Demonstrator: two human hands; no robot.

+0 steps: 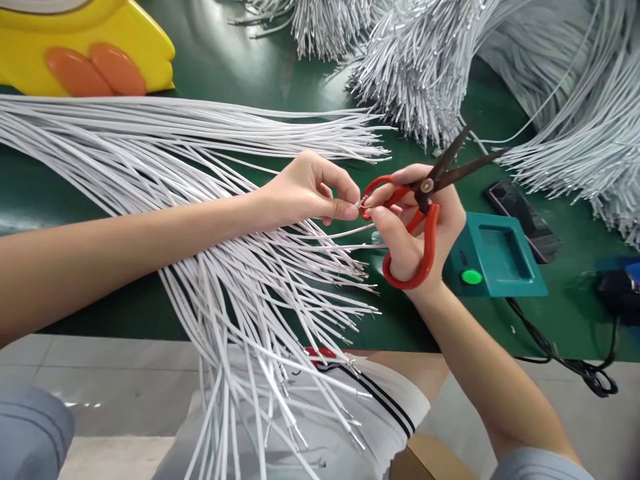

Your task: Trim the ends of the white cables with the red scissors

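Observation:
My left hand (313, 190) pinches the bare end of a white cable near the middle of the view, thumb against forefinger. Close beside it, my right hand (430, 227) has a pair of red-handled scissors (427, 186) looped over its thumb and fingers. The dark blades stand apart and point up to the right, away from the cable end. The right thumb and fingertips also meet at the same cable end. Under my left forearm spreads a loose bundle of white cables (240, 267), many with stripped tips, some hanging over the table edge onto my lap.
Large bundles of grey-white cables (415, 67) lie at the back right of the green table (225, 53). A teal box (500, 257) with a green button, a phone (523, 220) and a black cord (540, 340) are at right. A yellow duck-shaped object (120, 33) stands top left.

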